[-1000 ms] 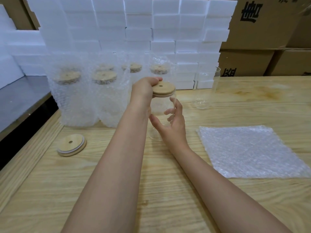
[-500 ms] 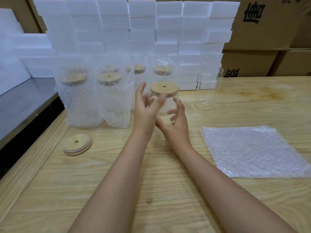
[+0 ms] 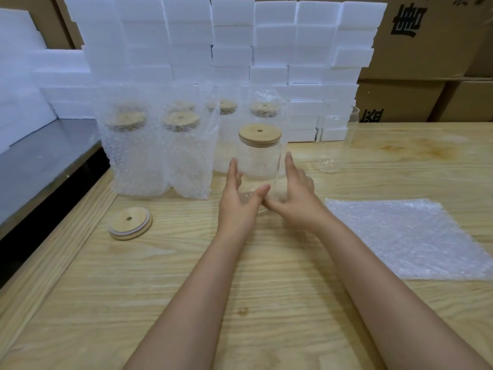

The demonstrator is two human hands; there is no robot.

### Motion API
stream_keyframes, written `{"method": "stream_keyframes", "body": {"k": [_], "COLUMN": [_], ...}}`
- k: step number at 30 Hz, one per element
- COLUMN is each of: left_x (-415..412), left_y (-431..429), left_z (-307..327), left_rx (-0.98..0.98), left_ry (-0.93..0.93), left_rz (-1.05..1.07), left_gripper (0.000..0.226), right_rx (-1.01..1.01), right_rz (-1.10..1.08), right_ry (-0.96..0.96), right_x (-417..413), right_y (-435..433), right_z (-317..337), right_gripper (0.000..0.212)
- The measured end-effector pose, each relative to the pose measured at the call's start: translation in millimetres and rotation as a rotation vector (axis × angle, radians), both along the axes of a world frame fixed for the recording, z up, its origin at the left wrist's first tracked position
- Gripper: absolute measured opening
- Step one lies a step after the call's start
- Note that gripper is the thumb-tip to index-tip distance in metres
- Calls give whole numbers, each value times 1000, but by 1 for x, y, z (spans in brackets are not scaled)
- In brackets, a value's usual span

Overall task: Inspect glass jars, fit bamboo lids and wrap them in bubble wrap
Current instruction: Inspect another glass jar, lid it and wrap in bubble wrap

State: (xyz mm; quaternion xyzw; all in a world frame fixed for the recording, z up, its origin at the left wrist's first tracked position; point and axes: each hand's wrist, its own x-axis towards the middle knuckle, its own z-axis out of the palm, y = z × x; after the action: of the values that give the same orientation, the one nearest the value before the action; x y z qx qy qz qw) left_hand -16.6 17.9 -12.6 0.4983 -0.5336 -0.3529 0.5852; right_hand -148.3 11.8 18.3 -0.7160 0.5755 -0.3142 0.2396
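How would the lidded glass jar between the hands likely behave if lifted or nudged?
The glass jar is tall and narrow, so a sideways nudge could tip it. Its smooth clear wall probably feels slippery and fragile. Lifting by the bamboo lid seems risky; its tightness is unclear.

Bare forearms (image 3: 192, 303), uncovered along their whole visible length. The left hand (image 3: 237, 209) and right hand (image 3: 296, 209) are bare as well; the nails look short, though blur makes that uncertain.
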Motion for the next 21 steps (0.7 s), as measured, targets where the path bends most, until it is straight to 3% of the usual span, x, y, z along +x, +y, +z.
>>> {"method": "stream_keyframes", "body": {"k": [2, 6, 8, 11, 15, 17, 21], "left_x": [0, 1, 0, -1, -2, -3, -2], "left_y": [-1, -3, -4, -4, 1, 7, 15], "left_z": [0, 0, -1, 0, 1, 3, 8], "left_rx": [-10, -9, -14, -37, -57, -80, -471], "left_ry": [-2, -26, -28, -43, -62, -104, -318], "left_rz": [-26, -44, -44, -17, 3, 127, 498], "left_gripper": [87, 87, 86, 84, 85, 78, 42], "right_rx": [-21, 21, 227, 390, 400, 398, 231], "right_rz": [-132, -586, -674, -663, -659, -653, -553], "right_ry": [75, 384, 561, 627, 627, 644, 685], "right_x": [-23, -92, -120, -139, -139, -137, -134], "right_y": [-3, -8, -4, -4, -5, -4, -4], "right_z": [15, 34, 33, 26, 24, 27, 42], "right_gripper": [86, 20, 19, 21, 18, 20, 23]}}
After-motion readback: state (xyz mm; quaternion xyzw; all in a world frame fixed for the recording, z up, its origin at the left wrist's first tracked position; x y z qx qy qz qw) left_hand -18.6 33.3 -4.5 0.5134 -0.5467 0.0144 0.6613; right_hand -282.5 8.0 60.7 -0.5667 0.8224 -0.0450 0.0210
